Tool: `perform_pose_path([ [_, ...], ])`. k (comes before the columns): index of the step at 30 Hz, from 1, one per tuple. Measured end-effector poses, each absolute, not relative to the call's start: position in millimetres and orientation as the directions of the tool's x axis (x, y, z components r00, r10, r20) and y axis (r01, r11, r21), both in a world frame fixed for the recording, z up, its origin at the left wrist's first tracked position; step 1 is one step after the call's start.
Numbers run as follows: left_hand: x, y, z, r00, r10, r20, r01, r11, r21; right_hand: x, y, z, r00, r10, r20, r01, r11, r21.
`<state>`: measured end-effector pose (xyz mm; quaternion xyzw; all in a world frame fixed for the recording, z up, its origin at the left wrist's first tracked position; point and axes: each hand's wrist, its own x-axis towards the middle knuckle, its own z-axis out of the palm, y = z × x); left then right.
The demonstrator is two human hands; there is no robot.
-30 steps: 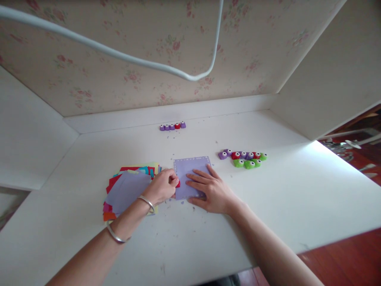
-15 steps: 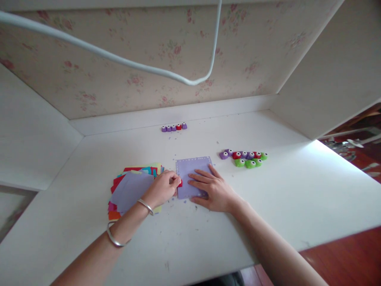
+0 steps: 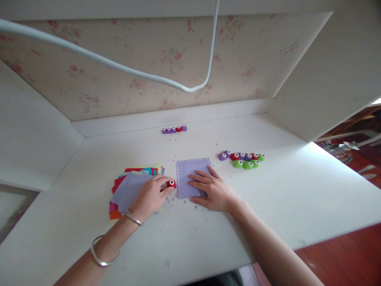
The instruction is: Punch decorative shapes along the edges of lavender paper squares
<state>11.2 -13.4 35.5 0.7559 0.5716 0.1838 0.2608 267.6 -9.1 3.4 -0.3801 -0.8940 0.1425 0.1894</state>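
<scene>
Between the thumb and fingers of my left hand (image 3: 151, 194) is a small red paper punch (image 3: 171, 183) with a white, black-centred button. It sits just off the left edge of a purple sheet of paper (image 3: 183, 178), which has small punched holes along its borders. Fingers spread, my right hand (image 3: 212, 188) lies flat on the right part of this sheet and hides some of it. Beneath and beside my left hand is a fanned stack of coloured paper (image 3: 127, 190), with purple sheets on top.
Several purple, red and green punches (image 3: 245, 156) are grouped on the right of the white table (image 3: 297, 178). Another row of punches (image 3: 174, 130) stands near the back wall. Tiny paper bits lie scattered around the sheet. A white cable (image 3: 133, 71) hangs across the top.
My left hand has drawn the red punch leftward off the sheet's left edge, and its button now shows. My right hand stays on the sheet. The view has tilted slightly.
</scene>
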Motion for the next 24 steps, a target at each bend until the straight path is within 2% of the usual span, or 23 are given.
perform_pose_path([
  [5,-9.8,-19.0,43.9,0.185,0.981,0.058,0.795,-0.184,0.578,267.6,-9.5,3.6,-0.645,0.729,0.229,0.624,0.676,-0.392],
  [10,-16.0,-30.1,46.8,0.129,0.990,0.049,0.737,-0.129,0.663,267.6,-10.7,5.6,-0.649,0.708,0.280,0.617,0.704,-0.351],
  [13,-8.0,-43.3,47.8,0.147,0.984,0.095,0.706,-0.172,0.687,262.6,-20.1,11.6,-0.648,0.673,0.357,0.571,0.740,-0.356],
  [16,6.5,-63.0,44.2,0.180,0.965,0.191,0.682,-0.263,0.682,250.1,-41.6,19.3,-0.553,0.743,0.378,0.527,0.663,-0.532],
  [20,30.4,-91.4,32.6,0.281,0.913,0.296,0.609,-0.408,0.680,230.8,-77.6,25.2,-0.429,0.878,0.211,0.342,0.375,-0.862],
  [24,49.1,-107.6,27.2,0.334,0.887,0.320,0.577,-0.461,0.674,229.6,-98.9,23.6,-0.319,0.943,0.092,0.144,0.144,-0.979],
])
